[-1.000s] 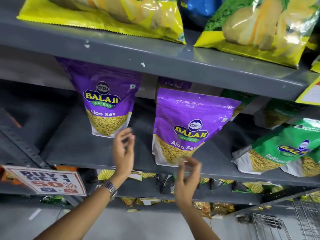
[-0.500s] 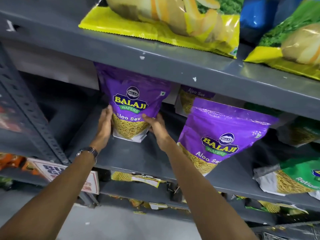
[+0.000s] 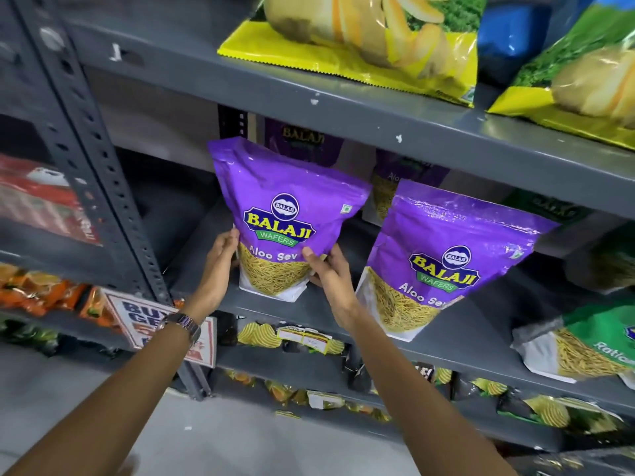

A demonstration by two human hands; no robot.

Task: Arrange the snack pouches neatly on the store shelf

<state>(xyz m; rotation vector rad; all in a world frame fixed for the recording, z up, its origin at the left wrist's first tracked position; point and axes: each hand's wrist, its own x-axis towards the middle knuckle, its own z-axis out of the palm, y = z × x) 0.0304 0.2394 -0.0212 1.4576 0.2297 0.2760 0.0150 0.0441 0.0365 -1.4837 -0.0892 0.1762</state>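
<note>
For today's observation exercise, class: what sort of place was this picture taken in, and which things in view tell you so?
Most likely a grocery or snack shop. Grey slotted-metal shelves carry rows of identical purple Aloo Sev pouches, big yellow crisp bags lie above, and a white "BUY... GET" offer sign hangs on the rack.

- Grey metal shelving (image 3: 343,108) fills the view, paint chipped in spots.
- A perforated upright post (image 3: 99,159) stands at left.
- Pale grey floor (image 3: 240,438) lies below.
- Light glints off the shelf edges.

Grey shelf (image 3: 275,309) with purple pouches (image 3: 443,255)
</note>
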